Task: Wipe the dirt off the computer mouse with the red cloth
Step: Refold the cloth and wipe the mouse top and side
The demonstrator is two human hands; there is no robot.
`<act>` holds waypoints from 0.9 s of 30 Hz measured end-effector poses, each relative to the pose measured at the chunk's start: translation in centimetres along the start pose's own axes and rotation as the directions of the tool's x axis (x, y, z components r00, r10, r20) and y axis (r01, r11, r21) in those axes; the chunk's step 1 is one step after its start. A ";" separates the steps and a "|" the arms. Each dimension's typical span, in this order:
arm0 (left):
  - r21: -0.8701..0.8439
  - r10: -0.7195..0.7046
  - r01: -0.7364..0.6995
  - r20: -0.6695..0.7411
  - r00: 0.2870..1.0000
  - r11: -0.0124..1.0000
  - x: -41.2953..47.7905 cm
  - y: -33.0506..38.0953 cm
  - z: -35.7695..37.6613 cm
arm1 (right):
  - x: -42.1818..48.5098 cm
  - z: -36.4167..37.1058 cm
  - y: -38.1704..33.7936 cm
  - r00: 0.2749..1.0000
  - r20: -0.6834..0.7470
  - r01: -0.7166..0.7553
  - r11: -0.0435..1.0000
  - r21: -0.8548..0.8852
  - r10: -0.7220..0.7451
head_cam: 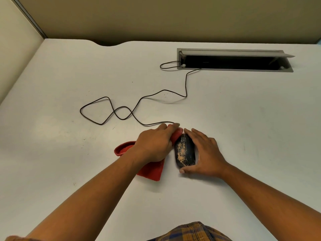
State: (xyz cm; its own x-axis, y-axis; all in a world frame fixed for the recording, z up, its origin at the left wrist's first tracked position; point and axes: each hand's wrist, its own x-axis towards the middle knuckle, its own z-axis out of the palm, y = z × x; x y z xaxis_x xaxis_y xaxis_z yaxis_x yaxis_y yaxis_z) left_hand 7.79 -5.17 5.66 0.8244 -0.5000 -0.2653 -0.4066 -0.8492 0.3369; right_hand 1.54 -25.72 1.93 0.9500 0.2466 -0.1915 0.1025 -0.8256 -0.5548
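A black computer mouse (185, 152) lies on the white desk, its top smeared with tan dirt. My right hand (206, 152) holds it from the right side, fingers along its far edge and thumb at its near end. My left hand (154, 145) grips the red cloth (152, 168) and presses a bunched part of it against the mouse's left front. The rest of the cloth trails on the desk under my left wrist.
The mouse's black cable (121, 112) loops across the desk to an open grey cable hatch (232, 60) at the back right. Beige partition walls (156, 18) stand behind and to the left. The desk (260, 127) has small specks.
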 end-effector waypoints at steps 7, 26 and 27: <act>-0.009 0.046 -0.045 0.103 0.994 0.999 -0.2 -0.1 0.1 | 0.2 0.2 0.0 1.000 0.000 -0.010 1.000 -0.014 0.010; 0.160 0.047 -0.058 0.072 0.996 0.985 0.2 0.3 -0.6 | 0.1 0.4 0.2 0.999 -0.014 -0.030 0.999 0.028 0.030; 0.143 0.065 -0.075 0.071 0.995 0.987 0.1 0.4 -0.7 | 0.2 0.4 0.2 0.999 -0.021 -0.026 0.999 0.027 0.026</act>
State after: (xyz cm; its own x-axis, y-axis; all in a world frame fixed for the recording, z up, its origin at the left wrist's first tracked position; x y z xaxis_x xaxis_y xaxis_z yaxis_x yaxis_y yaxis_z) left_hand 7.96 -5.40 6.37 0.7662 -0.5650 -0.3062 -0.5192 -0.8250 0.2233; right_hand 1.60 -25.65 1.48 0.9583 0.2144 -0.1892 0.0700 -0.8175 -0.5717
